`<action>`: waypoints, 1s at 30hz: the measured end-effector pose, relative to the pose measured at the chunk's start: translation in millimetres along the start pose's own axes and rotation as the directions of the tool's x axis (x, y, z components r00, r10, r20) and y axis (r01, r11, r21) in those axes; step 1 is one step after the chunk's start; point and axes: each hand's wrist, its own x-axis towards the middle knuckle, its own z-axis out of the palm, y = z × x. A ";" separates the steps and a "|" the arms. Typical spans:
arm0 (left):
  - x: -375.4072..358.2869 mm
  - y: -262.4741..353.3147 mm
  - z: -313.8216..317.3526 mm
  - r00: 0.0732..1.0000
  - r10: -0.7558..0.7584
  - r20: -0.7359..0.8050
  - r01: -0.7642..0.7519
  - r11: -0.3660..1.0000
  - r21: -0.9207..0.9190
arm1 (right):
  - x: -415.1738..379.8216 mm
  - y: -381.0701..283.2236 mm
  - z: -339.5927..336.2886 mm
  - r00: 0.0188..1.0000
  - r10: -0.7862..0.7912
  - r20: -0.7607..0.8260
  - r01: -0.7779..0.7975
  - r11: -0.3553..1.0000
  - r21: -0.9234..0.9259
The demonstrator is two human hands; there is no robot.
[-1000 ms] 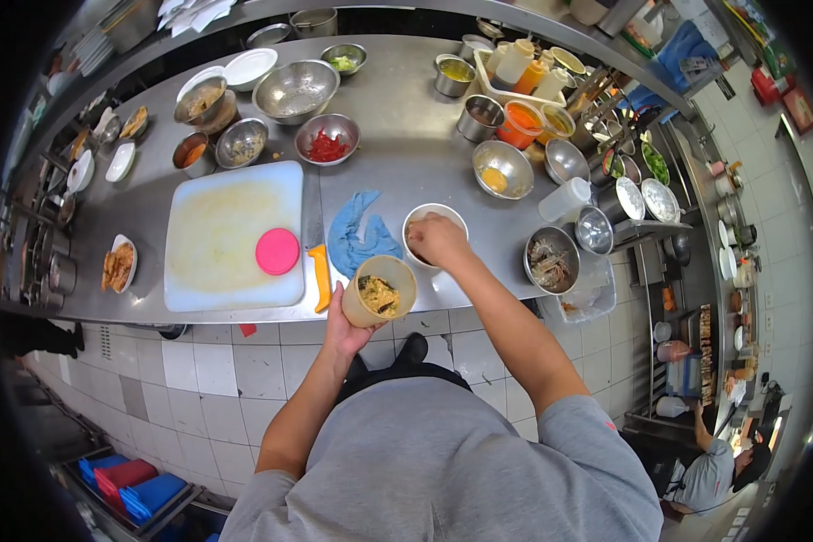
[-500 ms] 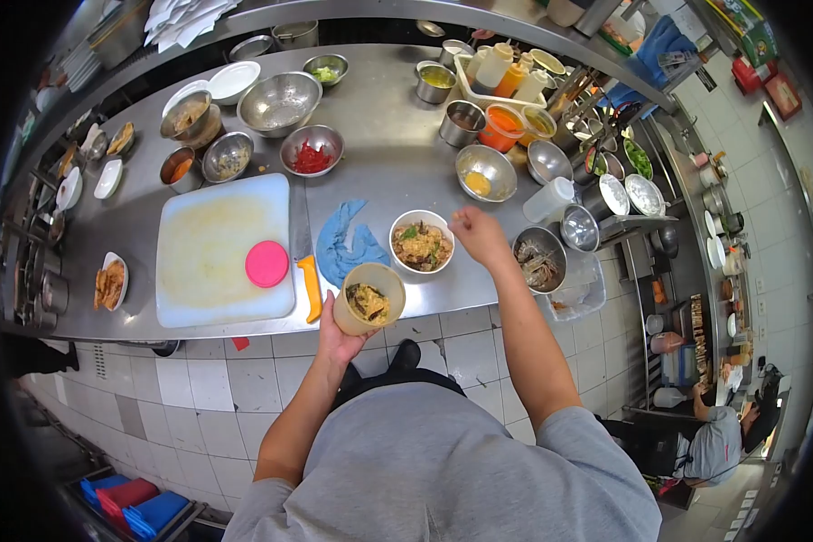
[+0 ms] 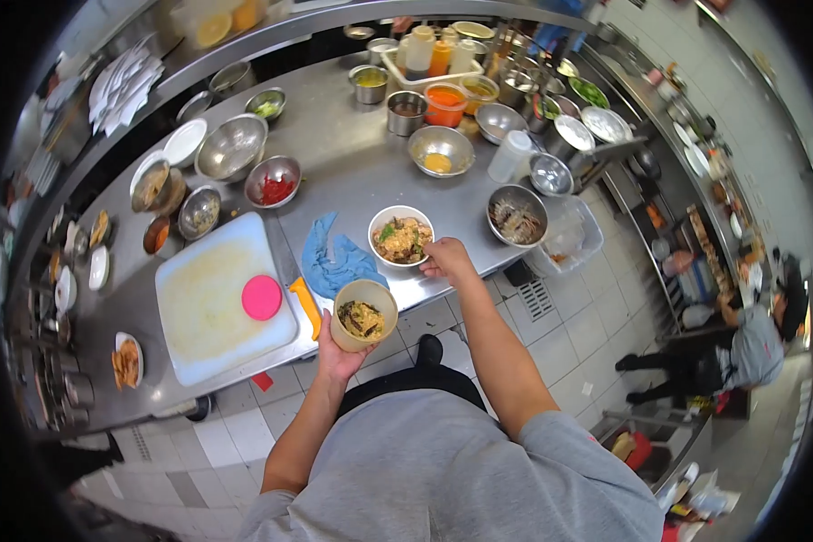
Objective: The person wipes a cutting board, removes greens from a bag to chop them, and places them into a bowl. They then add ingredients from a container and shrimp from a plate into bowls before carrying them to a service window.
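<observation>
My left hand (image 3: 340, 359) is closed around a beige plastic tub (image 3: 377, 291), tilted towards me, with a yellowish crumbly mix and dark pieces (image 3: 361, 319) inside. Just beyond it on the steel counter stands a white bowl (image 3: 405, 210) of food topped with yellow crumbs (image 3: 403, 240) and a green leaf. At that bowl's right rim are the pinched fingers of my right hand (image 3: 450, 262); whatever they may hold is too small to make out. A blue cloth (image 3: 339, 262) and a yellow-orange knife handle (image 3: 306, 307) lie left of the tub.
Left is a white cutting board (image 3: 208, 316) with a pink round lid (image 3: 261, 297). Metal bowls, one with red strips (image 3: 275, 189), one with shrimp (image 3: 517, 217), stand around. Sauce tubs (image 3: 444, 104) and squeeze bottles (image 3: 419, 51) line the back. Another person (image 3: 748, 348) works far right.
My right hand has come down from above the bowl's right side to its lower right rim. The left hand still holds the tub. The whole view has turned.
</observation>
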 end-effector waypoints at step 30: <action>-83.4 -227.4 -10.0 0.784 -0.620 0.006 0.584 0.742 0.330 | -859.2 589.6 -286.2 -0.263 0.718 -0.645 0.838 0.501 0.216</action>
